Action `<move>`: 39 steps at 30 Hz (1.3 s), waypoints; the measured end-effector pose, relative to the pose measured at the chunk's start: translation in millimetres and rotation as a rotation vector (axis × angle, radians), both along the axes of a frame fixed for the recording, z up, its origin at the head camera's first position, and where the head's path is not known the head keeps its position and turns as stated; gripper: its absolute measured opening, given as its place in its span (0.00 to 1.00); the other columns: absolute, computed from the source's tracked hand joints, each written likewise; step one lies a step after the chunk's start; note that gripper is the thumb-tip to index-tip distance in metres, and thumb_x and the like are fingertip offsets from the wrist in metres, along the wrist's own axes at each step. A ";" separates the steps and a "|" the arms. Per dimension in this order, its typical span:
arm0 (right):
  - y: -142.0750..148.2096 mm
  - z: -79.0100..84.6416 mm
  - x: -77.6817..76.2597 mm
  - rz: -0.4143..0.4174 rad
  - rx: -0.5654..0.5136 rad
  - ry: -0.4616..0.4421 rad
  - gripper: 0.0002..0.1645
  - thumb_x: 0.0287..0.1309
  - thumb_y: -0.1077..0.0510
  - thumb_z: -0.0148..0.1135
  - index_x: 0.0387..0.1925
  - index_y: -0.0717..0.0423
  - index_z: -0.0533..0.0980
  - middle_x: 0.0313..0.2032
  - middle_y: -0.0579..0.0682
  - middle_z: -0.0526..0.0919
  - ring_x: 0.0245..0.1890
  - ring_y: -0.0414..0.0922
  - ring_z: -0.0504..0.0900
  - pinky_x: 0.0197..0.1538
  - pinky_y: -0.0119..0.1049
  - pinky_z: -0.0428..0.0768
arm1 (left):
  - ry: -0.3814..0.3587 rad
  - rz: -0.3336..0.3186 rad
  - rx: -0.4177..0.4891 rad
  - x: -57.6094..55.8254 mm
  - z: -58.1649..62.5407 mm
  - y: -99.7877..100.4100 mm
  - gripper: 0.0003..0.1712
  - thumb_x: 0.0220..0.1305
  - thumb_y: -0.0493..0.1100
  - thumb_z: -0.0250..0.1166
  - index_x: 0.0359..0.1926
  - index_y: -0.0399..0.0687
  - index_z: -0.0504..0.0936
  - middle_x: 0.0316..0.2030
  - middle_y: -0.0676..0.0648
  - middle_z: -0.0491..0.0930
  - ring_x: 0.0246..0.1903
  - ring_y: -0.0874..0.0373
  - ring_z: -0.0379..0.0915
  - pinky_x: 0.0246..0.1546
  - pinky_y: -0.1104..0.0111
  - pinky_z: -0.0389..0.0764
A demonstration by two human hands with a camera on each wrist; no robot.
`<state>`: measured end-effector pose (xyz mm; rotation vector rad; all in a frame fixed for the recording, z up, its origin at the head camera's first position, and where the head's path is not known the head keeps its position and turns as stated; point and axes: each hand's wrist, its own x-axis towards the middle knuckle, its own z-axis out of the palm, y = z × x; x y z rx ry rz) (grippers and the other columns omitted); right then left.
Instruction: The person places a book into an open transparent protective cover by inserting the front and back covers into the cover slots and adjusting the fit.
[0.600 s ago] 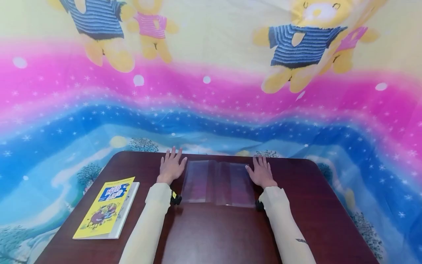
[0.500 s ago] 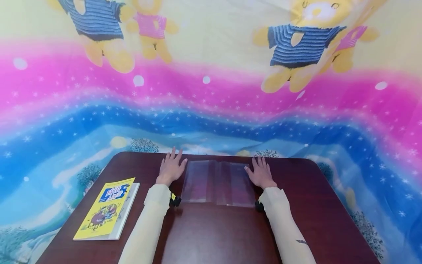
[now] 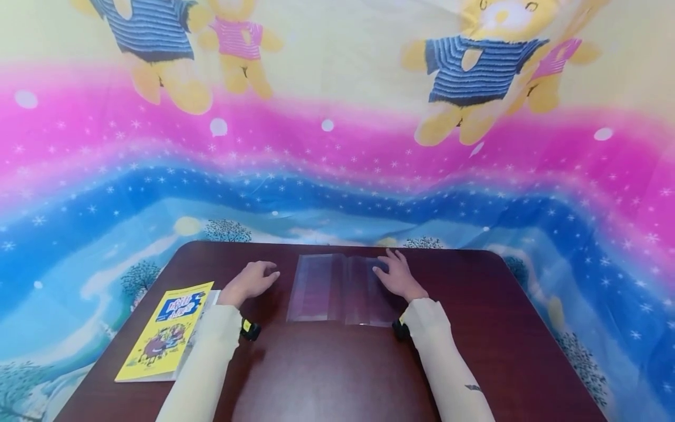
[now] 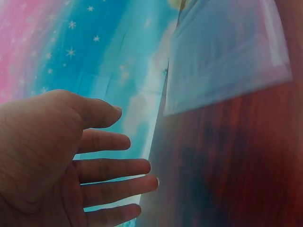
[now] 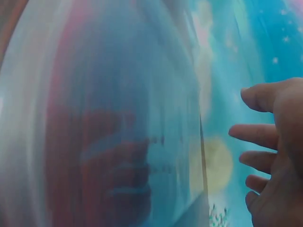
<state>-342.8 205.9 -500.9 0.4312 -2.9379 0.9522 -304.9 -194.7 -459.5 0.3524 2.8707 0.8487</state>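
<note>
A clear plastic book cover lies spread flat near the table's far edge; its shiny film also shows in the left wrist view. My left hand hovers left of the cover, apart from it, fingers loosely bent and holding nothing. Over the cover's right part is my right hand, its fingers relaxed; in the right wrist view that hand stands off the film with nothing in it. A yellow-covered book lies on the left of the table, partly hidden by the left sleeve.
The dark reddish-brown table has rounded far corners. Behind it hangs a printed cloth with bears and snowflakes, close against the far edge. Small black devices sit on both wrists.
My left hand has moved left and toward me, away from the cover, its fingers bending. The right hand has shifted left over the cover. The cover and the book stay put.
</note>
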 end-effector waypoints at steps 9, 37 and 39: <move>-59.7 5.2 5.8 0.070 -0.132 0.070 0.25 0.73 0.55 0.56 0.66 0.64 0.74 0.72 0.64 0.66 0.74 0.63 0.56 0.72 0.62 0.61 | 0.114 0.013 -0.012 24.8 -4.9 -35.0 0.25 0.74 0.44 0.60 0.65 0.33 0.76 0.56 0.33 0.82 0.49 0.44 0.80 0.54 0.46 0.81; -274.6 11.0 92.3 0.546 -0.016 0.057 0.30 0.73 0.52 0.56 0.71 0.58 0.68 0.67 0.52 0.75 0.69 0.43 0.71 0.71 0.31 0.66 | 0.437 0.335 0.027 101.4 -0.5 -147.6 0.19 0.68 0.32 0.59 0.58 0.28 0.79 0.56 0.25 0.71 0.55 0.26 0.67 0.50 0.31 0.69; -283.4 10.7 98.5 0.553 -0.041 0.017 0.32 0.73 0.51 0.57 0.72 0.58 0.66 0.68 0.52 0.74 0.67 0.41 0.73 0.69 0.28 0.67 | 0.406 0.416 0.047 106.5 -3.5 -153.8 0.21 0.67 0.32 0.58 0.59 0.25 0.77 0.57 0.24 0.70 0.54 0.26 0.68 0.48 0.33 0.71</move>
